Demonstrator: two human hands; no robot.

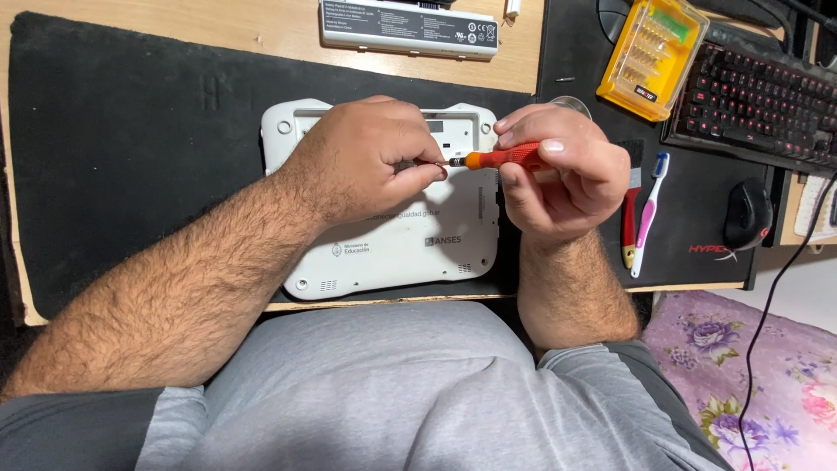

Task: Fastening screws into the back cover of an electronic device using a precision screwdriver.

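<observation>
Right hand [562,174] grips red screwdriver [506,158] level, left hand [370,161] pinches its tip to steady it, both over upturned white laptop [392,235].

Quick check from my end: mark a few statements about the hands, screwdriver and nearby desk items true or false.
1. The right hand holds the orange-handled screwdriver. True.
2. The left hand pinches at the screwdriver's tip end. True.
3. The white laptop lies on bare wood. False: it lies on a black mat.
4. The yellow bit case sits left of the laptop. False: it sits to the right, beside the keyboard.
5. A toothbrush lies right of the hands. True.
</observation>
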